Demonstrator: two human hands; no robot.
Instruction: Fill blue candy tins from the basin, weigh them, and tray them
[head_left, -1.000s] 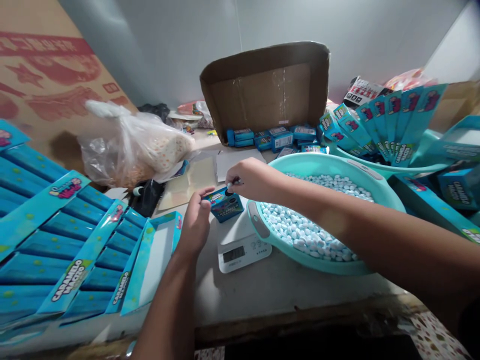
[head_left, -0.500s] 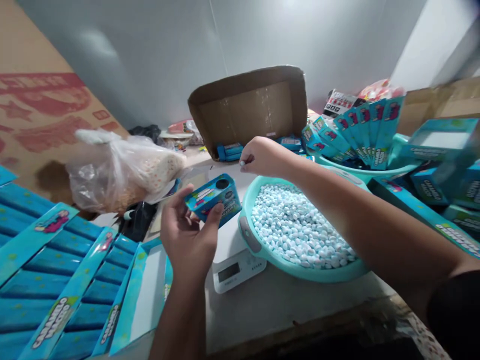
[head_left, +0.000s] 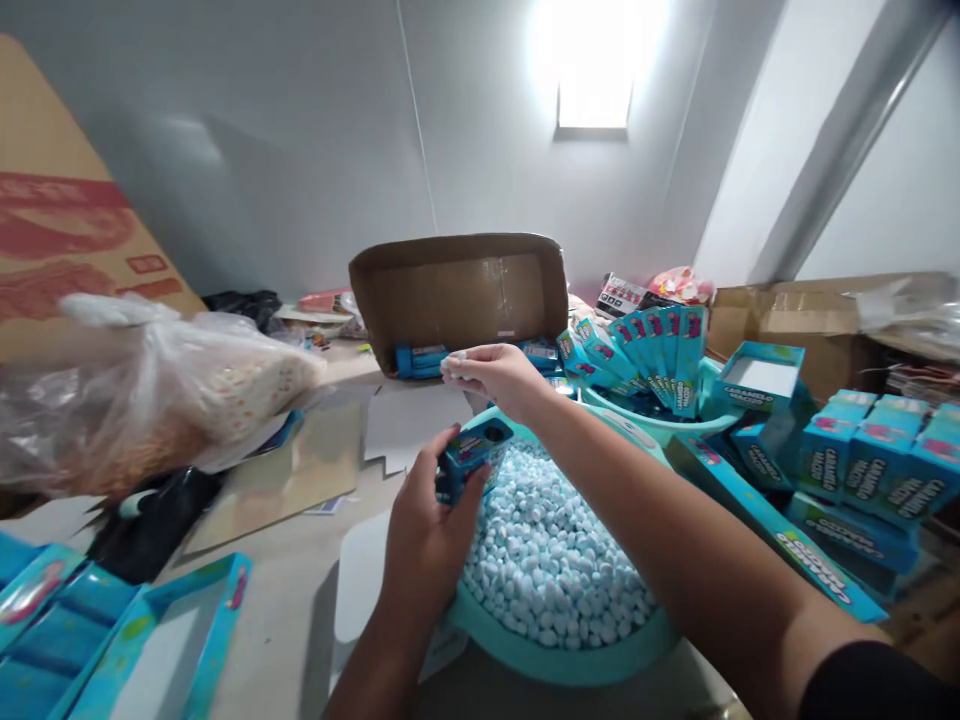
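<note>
My left hand [head_left: 431, 520] grips a small blue candy box [head_left: 469, 455] tilted over the near left side of a turquoise basin [head_left: 570, 668]. A round dark hole shows in the box's top. Filling the basin are small pale blue and white candies [head_left: 555, 545]. Above the basin's far rim, my right hand [head_left: 487, 372] pinches a few whitish candies [head_left: 454, 362] between closed fingertips, a little apart from the box. Partly hidden behind my left forearm is a white digital scale [head_left: 358, 580].
An open cardboard box [head_left: 457, 295] lies on its side at the back. A second basin [head_left: 712, 415] holds upright blue boxes, with stacked blue cartons [head_left: 862, 440] to its right. On the left are a clear plastic bag [head_left: 172, 380] and open display trays [head_left: 161, 650].
The view has tilted up and shifted left. My left hand has brought the candy box over the basin's edge, closer to my right hand. Whitish candies now show more plainly at my right fingertips.
</note>
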